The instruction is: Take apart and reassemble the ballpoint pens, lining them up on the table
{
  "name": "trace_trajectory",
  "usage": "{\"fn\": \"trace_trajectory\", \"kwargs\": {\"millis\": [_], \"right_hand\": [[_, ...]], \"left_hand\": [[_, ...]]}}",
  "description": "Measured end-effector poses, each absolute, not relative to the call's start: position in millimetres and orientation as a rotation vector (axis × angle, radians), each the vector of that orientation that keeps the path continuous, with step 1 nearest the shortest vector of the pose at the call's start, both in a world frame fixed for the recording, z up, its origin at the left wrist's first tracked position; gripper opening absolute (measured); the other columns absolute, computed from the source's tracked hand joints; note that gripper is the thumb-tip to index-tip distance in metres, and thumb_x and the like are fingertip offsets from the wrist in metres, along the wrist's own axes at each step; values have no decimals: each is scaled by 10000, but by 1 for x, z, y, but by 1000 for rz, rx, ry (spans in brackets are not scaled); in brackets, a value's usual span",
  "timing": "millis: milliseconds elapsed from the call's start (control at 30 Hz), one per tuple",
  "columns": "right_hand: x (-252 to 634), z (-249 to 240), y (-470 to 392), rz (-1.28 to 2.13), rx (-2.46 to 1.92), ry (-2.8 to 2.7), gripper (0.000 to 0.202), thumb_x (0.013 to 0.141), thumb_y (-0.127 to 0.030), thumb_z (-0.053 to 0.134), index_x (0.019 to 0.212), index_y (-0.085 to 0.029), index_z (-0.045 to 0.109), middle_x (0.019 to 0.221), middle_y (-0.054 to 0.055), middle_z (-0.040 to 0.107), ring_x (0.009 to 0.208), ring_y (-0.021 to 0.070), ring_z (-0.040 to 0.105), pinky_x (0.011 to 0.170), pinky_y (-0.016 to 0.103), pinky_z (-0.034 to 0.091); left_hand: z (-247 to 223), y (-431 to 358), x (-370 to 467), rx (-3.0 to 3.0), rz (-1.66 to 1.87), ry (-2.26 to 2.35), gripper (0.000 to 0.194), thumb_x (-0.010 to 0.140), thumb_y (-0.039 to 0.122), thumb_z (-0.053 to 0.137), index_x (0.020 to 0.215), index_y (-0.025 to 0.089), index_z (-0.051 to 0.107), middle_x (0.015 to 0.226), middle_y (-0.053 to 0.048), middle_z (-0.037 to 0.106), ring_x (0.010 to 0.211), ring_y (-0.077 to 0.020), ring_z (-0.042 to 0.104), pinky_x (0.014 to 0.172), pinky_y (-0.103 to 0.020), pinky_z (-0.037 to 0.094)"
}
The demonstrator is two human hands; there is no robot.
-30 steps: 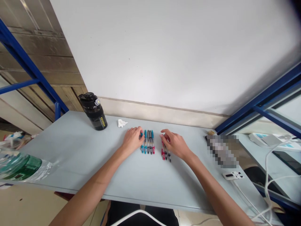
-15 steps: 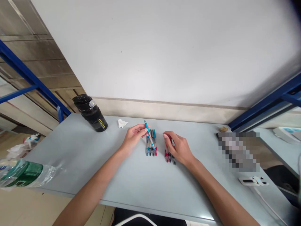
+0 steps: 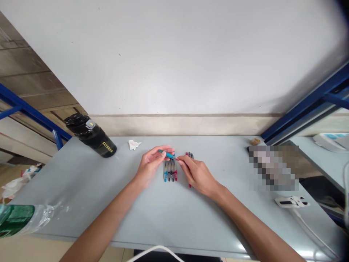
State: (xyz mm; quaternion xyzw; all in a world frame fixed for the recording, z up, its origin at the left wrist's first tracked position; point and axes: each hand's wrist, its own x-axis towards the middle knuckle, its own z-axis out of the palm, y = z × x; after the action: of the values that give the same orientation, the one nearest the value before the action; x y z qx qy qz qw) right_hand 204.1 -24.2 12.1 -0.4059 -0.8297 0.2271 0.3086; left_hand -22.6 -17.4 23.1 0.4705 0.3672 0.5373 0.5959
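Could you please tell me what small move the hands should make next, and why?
I would probably have the right hand firm its pinch on the slim turquoise pen before the left hand loosens: both hands have fingers at it, one toward each end, and it crosses the far ends of a row of clear-barrelled plastic pens, which a slip might knock askew.

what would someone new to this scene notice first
Probably the blue pen at mid-table, with the left grip at its upper end and the right grip at its lower end, just beyond a row of pens. Next, the black bottle with yellow lettering, toward the left end of the grey table.
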Motion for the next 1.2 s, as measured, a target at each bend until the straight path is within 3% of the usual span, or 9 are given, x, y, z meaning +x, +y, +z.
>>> {"fn": "trace_trajectory", "kwargs": {"millis": [133, 233, 400, 533, 600, 733, 933, 1100, 1200], "right_hand": [[203, 18, -23, 838, -1108, -2038, 428, 1160, -561, 394, 1080, -230, 651, 773, 9, 622, 608, 161, 506, 640, 296, 434], [201, 22, -23, 980, -1086, -1966, 442, 1140, -576, 459, 958, -218, 644, 756, -14, 576, 630, 142, 474, 634, 278, 414], [197, 24, -26, 1012, -1046, -1979, 429, 1140, -557, 467, 968, -211, 653, 733, -25, 521, 633, 138, 439, 623, 276, 385], [196, 23, -27, 1010, -1067, -2002, 416, 1133, -563, 480, 1011, -215, 671, 691, -32, 511, 569, 133, 418, 576, 274, 372], [197, 21, -25, 977, -1076, -1998, 422, 1128, -573, 485, 995, -216, 667, 694, -30, 525, 559, 130, 414, 571, 275, 373], [200, 19, -23, 952, -1114, -1958, 436, 1120, -598, 480, 966, -225, 646, 705, -33, 538, 541, 125, 441, 562, 273, 393], [201, 20, -24, 937, -1137, -1955, 480, 1114, -635, 467, 961, -227, 667, 662, -37, 513, 518, 128, 427, 554, 280, 397], [203, 22, -22, 894, -1142, -1942, 490, 1131, -603, 446, 869, -218, 600, 681, -39, 488, 570, 126, 399, 584, 281, 377], [204, 23, -20, 842, -1137, -1958, 519, 1146, -584, 408, 787, -223, 512, 657, -45, 411, 584, 131, 352, 591, 288, 351]], "left_hand": [[26, -18, -23, 1057, 1280, 812, 378, 922, 417, 842, 1243, 220, 806, 1279, -151, 801, 1260, -317, 733, 1101, -454, 546], [24, -17, -22, 1069, 1318, 854, 292, 914, 414, 856, 1119, 208, 821, 1196, -138, 825, 1189, -302, 758, 1032, -430, 575], [19, -15, -24, 1063, 1349, 979, 326, 841, 447, 918, 959, 174, 785, 979, -117, 834, 914, -245, 773, 858, -373, 590], [18, -14, -24, 1077, 1393, 1062, 401, 824, 489, 923, 797, 175, 675, 703, -30, 725, 666, -151, 662, 736, -305, 544], [20, -15, -23, 1086, 1395, 1043, 414, 818, 499, 924, 838, 184, 656, 775, -35, 738, 701, -147, 656, 709, -285, 529], [25, -17, -22, 1137, 1341, 940, 440, 841, 454, 908, 1156, 210, 722, 1172, -110, 789, 925, -195, 708, 801, -316, 570], [23, -15, -22, 1118, 1353, 1061, 359, 822, 484, 912, 877, 183, 726, 810, -36, 727, 709, -154, 643, 722, -305, 533], [23, -16, -22, 1161, 1327, 948, 400, 850, 436, 900, 1149, 213, 756, 1171, -113, 789, 977, -220, 718, 800, -323, 575], [21, -16, -22, 1178, 1314, 1000, 321, 867, 447, 885, 1022, 183, 789, 1021, -101, 793, 869, -204, 714, 776, -327, 569]]}}
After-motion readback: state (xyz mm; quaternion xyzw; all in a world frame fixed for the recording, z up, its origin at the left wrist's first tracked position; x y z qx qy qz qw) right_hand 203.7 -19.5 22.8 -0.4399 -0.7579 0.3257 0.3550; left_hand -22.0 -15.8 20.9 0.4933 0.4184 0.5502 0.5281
